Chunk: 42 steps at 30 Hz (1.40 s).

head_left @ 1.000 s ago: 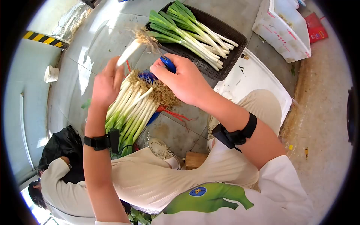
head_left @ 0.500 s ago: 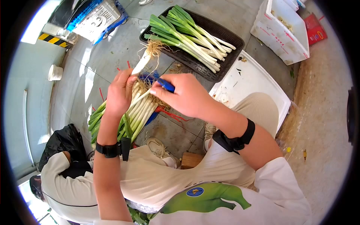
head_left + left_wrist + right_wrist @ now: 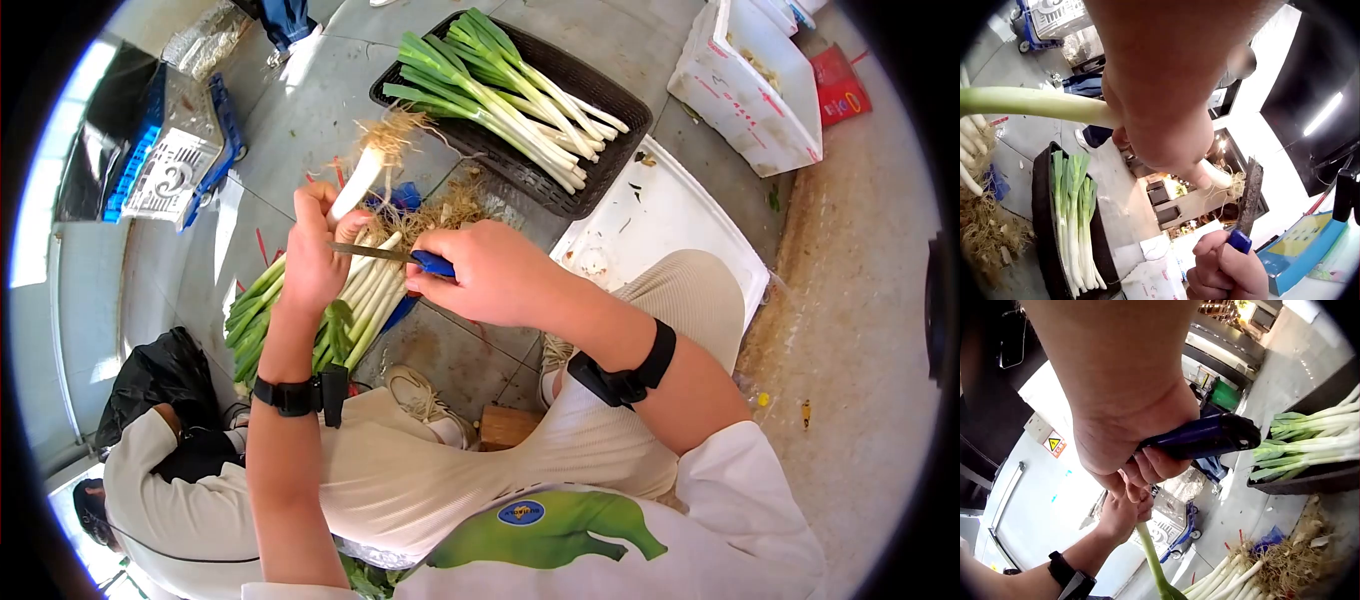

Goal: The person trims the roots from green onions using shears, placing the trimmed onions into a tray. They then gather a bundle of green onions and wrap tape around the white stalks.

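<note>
In the head view my left hand (image 3: 316,262) grips a green onion (image 3: 356,186) by its white stem, the shaggy root end pointing up. My right hand (image 3: 495,275) holds a knife by its blue handle (image 3: 433,263). The stained blade (image 3: 372,252) points left, its tip overlapping the left hand's fingers. In the left wrist view the blade (image 3: 1250,197) stands beside the roots (image 3: 1232,185). The blue handle (image 3: 1204,437) crosses the right palm in the right wrist view. Below the hands lies a pile of green onions (image 3: 370,305), roots still on, on the floor.
A black basket (image 3: 635,115) at the back holds trimmed green onions (image 3: 510,95). Right of it are a white tray (image 3: 695,215) and a white foam box (image 3: 745,105). A wooden block (image 3: 508,427) sits by the shoes. Another person (image 3: 175,500) and a blue cart (image 3: 215,150) are at left.
The left hand has shifted right and lower with the green onion. The knife has dropped from the root end to beside the left hand, its blade swinging to point left.
</note>
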Each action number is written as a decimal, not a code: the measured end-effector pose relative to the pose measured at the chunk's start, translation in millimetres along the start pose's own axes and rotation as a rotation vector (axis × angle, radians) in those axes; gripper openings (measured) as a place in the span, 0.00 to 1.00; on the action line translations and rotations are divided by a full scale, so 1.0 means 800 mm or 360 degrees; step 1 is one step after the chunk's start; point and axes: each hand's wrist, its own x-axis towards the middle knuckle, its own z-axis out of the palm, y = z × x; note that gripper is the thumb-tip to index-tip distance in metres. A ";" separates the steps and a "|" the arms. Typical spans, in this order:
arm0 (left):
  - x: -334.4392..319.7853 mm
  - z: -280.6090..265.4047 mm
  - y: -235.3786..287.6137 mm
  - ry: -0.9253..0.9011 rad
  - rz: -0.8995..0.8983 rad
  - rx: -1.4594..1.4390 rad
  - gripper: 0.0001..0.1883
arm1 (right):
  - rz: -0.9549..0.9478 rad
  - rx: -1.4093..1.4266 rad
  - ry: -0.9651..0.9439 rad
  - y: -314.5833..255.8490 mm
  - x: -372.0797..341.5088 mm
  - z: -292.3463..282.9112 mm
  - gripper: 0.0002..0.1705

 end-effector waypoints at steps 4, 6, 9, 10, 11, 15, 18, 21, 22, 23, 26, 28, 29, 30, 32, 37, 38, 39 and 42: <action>-0.003 0.001 -0.023 0.0171 0.0172 -0.0184 0.19 | -0.0019 0.0017 0.0007 0.002 0.007 0.002 0.16; -0.004 -0.004 -0.028 0.0228 0.0182 -0.0195 0.16 | -0.0040 0.0048 0.0020 0.000 0.010 -0.001 0.16; -0.001 -0.012 -0.036 0.0269 0.0103 -0.0242 0.06 | 0.0041 -0.0018 0.0070 -0.002 0.014 -0.005 0.14; 0.000 -0.013 -0.041 0.0277 0.0094 -0.0236 0.06 | 0.0035 -0.0015 0.0059 -0.002 0.016 -0.004 0.14; 0.003 -0.014 -0.044 0.0292 0.0047 -0.0278 0.08 | 0.0050 0.0030 0.0086 -0.001 0.019 -0.005 0.16; 0.014 -0.017 -0.024 0.0293 -0.0035 -0.0458 0.10 | 0.0055 0.0056 0.0129 0.000 0.024 -0.005 0.17; 0.023 -0.021 -0.023 0.0188 -0.0154 -0.0592 0.14 | 0.0054 0.0080 0.0139 0.001 0.028 -0.008 0.17; 0.030 -0.021 -0.026 0.0045 -0.0224 -0.0637 0.19 | 0.0052 0.0057 0.0160 0.002 0.033 -0.011 0.17; 0.033 -0.019 -0.027 -0.0030 -0.0233 -0.0610 0.21 | 0.0053 -0.0009 0.0178 0.003 0.034 -0.012 0.16; 0.033 -0.018 -0.029 -0.0030 -0.0235 -0.0612 0.21 | 0.0055 -0.0009 0.0176 0.002 0.034 -0.013 0.16; 0.034 -0.017 -0.035 -0.0236 -0.0453 -0.0947 0.23 | 0.0088 -0.0053 0.0184 0.002 0.035 -0.017 0.15; 0.033 -0.018 -0.031 -0.0395 -0.0709 -0.0781 0.24 | 0.0142 -0.0075 0.0177 0.005 0.037 -0.019 0.17; 0.034 -0.019 -0.030 -0.0459 -0.0747 -0.0726 0.23 | 0.0153 -0.0072 0.0172 0.007 0.037 -0.021 0.17; 0.031 -0.013 -0.026 -0.0463 -0.0754 -0.0730 0.23 | 0.0173 -0.0085 0.0136 0.008 0.037 -0.022 0.18; 0.023 0.000 -0.015 -0.0304 -0.0705 -0.0802 0.23 | 0.0195 -0.0096 0.0089 0.005 0.034 -0.024 0.20; 0.013 0.013 -0.020 -0.0496 -0.0731 -0.0816 0.27 | 0.0350 0.0196 0.0017 -0.002 0.029 -0.016 0.31; 0.010 0.017 -0.022 -0.0491 -0.0746 -0.0829 0.27 | 0.0360 0.0193 0.0000 -0.001 0.027 -0.012 0.31; 0.006 0.024 -0.021 -0.0448 -0.0795 -0.0742 0.29 | 0.0383 0.0265 0.0001 -0.001 0.024 -0.009 0.30; -0.002 0.042 -0.020 -0.0358 -0.0855 -0.0704 0.33 | 0.0443 0.0320 -0.0004 0.003 0.020 -0.001 0.30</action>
